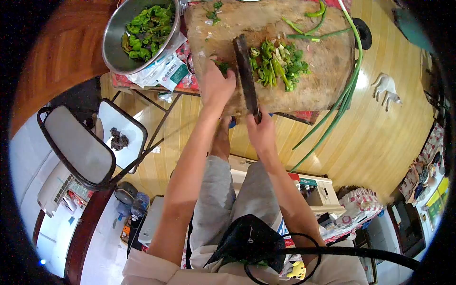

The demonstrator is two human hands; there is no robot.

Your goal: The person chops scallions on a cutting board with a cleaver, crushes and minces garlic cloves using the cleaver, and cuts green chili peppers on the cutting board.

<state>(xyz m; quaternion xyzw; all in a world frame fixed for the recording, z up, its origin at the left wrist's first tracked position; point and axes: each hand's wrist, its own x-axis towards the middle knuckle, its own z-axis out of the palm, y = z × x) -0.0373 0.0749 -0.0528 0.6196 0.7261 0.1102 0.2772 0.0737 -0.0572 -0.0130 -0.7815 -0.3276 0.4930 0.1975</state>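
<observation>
My right hand (262, 134) is closed round the handle of a dark-bladed kitchen knife (245, 71), whose blade lies across the wooden cutting board (327, 90). Left of the blade, my left hand (217, 81) curls its fingers round a small bunch of leafy greens (222, 65) at the board's surface. Just right of the knife sits a pile of chopped green peppers and herbs (275, 64). Long scallions (349, 85) hang over the board's right edge. Whole green peppers (316, 21) lie toward the far right of the board.
A metal bowl (110, 50) of leafy greens stands left of the board, beside a white and green packet (173, 73). A folding chair (78, 142) is at the left. A white cat (385, 88) lies on the floor at the right. Below are drawers (327, 192).
</observation>
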